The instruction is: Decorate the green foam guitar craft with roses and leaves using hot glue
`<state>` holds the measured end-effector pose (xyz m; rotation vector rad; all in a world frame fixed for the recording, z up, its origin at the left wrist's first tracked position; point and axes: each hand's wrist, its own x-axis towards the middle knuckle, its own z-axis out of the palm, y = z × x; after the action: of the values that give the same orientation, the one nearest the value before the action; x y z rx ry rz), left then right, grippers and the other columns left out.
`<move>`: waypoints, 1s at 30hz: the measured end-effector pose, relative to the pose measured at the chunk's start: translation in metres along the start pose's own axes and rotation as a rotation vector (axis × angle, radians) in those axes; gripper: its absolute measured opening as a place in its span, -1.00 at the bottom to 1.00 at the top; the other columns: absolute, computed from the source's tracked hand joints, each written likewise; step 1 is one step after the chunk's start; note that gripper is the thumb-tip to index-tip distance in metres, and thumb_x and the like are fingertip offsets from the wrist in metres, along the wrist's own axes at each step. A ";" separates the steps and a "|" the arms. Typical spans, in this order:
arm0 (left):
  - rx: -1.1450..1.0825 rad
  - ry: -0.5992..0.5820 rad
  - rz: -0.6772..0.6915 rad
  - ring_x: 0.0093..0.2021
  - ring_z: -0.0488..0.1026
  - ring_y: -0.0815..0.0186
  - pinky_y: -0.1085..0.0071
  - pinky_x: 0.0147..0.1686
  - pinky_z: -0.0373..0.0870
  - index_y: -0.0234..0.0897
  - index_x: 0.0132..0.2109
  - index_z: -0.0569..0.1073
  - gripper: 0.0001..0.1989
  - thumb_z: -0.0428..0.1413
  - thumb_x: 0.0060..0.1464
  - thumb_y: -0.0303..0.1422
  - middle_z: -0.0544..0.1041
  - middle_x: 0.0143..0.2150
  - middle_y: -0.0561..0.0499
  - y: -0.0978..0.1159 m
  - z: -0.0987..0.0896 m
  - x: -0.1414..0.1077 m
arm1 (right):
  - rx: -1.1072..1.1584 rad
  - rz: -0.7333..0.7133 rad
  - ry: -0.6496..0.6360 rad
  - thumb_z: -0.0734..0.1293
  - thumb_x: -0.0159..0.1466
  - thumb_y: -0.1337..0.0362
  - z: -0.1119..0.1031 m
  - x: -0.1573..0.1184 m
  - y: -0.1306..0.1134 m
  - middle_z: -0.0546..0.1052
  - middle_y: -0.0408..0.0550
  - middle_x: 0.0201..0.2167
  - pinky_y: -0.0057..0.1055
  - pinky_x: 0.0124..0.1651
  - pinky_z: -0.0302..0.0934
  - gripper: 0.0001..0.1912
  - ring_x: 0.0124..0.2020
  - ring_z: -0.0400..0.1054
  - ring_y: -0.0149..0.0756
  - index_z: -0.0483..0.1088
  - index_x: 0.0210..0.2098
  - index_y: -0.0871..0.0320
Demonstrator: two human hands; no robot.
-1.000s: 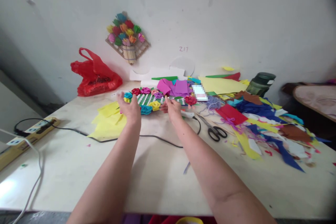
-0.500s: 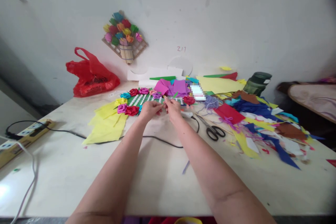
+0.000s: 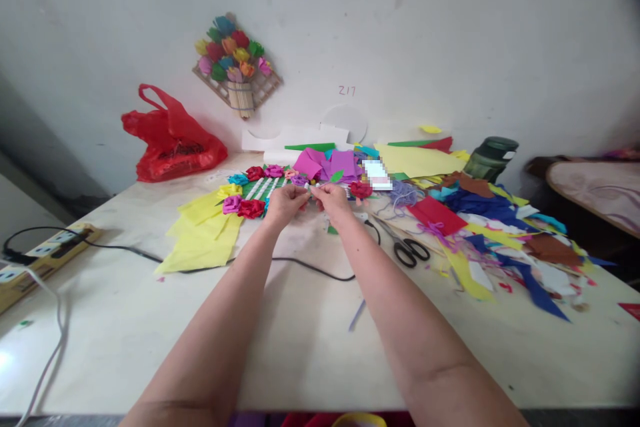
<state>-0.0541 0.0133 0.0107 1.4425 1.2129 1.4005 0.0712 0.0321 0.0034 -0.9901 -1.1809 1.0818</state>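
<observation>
My left hand (image 3: 287,205) is closed in a pinch at the front edge of a decorated piece with white diagonal strips (image 3: 270,187) and crepe paper flowers around it. My right hand (image 3: 331,201) pinches close beside it, fingertips almost touching the left ones. What lies between the fingers is too small to make out. A green paper leaf (image 3: 337,176) shows just above my right hand; whether the hand holds it is unclear. Red flowers (image 3: 251,209) sit left of my hands, and another red flower (image 3: 360,189) is to the right.
Black-handled scissors (image 3: 411,252) and a white corded tool (image 3: 361,217), partly hidden, lie right of my hands. Paper scraps (image 3: 500,213) cover the right side. Yellow sheets (image 3: 205,233), a red bag (image 3: 175,140) and a power strip (image 3: 55,250) are left. A black cord (image 3: 300,263) crosses the table.
My fingertips have shifted slightly upward and the right hand has turned a little. More of the green leaf shows above it. A small green piece now shows beneath my right wrist.
</observation>
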 end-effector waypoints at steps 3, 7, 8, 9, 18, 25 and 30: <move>-0.157 0.002 -0.096 -0.65 0.32 0.43 0.48 -0.58 0.29 -0.38 -0.48 0.45 -0.74 0.28 -0.28 -0.27 0.44 -0.61 0.03 0.004 0.002 -0.004 | 0.037 -0.014 0.006 0.35 -0.05 0.13 0.001 0.000 -0.003 0.31 -0.27 -0.75 -0.55 -0.69 0.01 -0.76 -0.73 0.11 -0.51 0.31 -0.63 0.18; -0.478 -0.039 -0.212 -0.66 0.30 0.49 0.50 -0.56 0.32 -0.40 -0.50 0.42 -0.75 0.28 -0.24 -0.31 0.44 -0.59 0.02 0.003 0.006 -0.007 | 0.055 -0.059 0.012 0.34 -0.02 0.11 0.001 0.001 -0.003 0.29 -0.27 -0.75 -0.56 -0.65 0.03 -0.74 -0.70 0.13 -0.51 0.31 -0.60 0.18; -0.544 -0.033 -0.230 -0.65 0.29 0.50 0.50 -0.54 0.33 -0.40 -0.49 0.42 -0.78 0.28 -0.23 -0.34 0.44 -0.58 0.02 0.003 0.008 -0.007 | 0.068 -0.068 0.013 0.34 -0.02 0.10 0.002 0.001 -0.002 0.30 -0.27 -0.74 -0.56 -0.64 0.04 -0.74 -0.69 0.14 -0.51 0.30 -0.59 0.18; -0.595 -0.018 -0.242 -0.65 0.29 0.51 0.50 -0.53 0.35 -0.40 -0.49 0.42 -0.80 0.27 -0.22 -0.37 0.44 -0.58 0.02 0.003 0.010 -0.007 | 0.086 -0.072 0.015 0.34 -0.02 0.10 0.002 0.002 -0.001 0.31 -0.26 -0.72 -0.56 -0.63 0.06 -0.73 -0.68 0.15 -0.50 0.30 -0.58 0.18; -0.473 0.105 -0.143 -0.67 0.30 0.48 0.49 -0.55 0.29 -0.37 -0.54 0.37 -0.70 0.29 -0.28 -0.25 0.43 -0.62 0.05 0.010 0.019 -0.011 | 0.167 -0.026 0.058 0.36 -0.07 0.09 0.008 0.000 0.000 0.36 -0.24 -0.69 -0.52 -0.59 0.12 -0.72 -0.64 0.20 -0.48 0.32 -0.56 0.20; -0.301 0.119 -0.109 -0.71 0.31 0.45 0.49 -0.61 0.26 -0.36 -0.55 0.37 -0.69 0.27 -0.27 -0.22 0.44 -0.64 0.03 0.014 0.013 -0.010 | 0.150 -0.016 -0.002 0.37 -0.06 0.08 0.005 -0.001 0.000 0.39 -0.20 -0.67 -0.53 -0.65 0.09 -0.71 -0.66 0.20 -0.47 0.36 -0.57 0.21; -0.174 0.149 -0.101 -0.72 0.31 0.42 0.47 -0.63 0.27 -0.35 -0.58 0.36 -0.72 0.25 -0.22 -0.25 0.42 -0.67 0.05 0.012 0.012 -0.006 | 0.144 -0.002 0.010 0.38 -0.08 0.11 0.005 -0.003 0.002 0.39 -0.20 -0.68 -0.55 -0.68 0.09 -0.74 -0.67 0.21 -0.47 0.36 -0.59 0.20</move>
<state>-0.0401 0.0061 0.0192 1.1600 1.2054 1.5253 0.0663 0.0301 0.0017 -0.8810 -1.0798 1.1422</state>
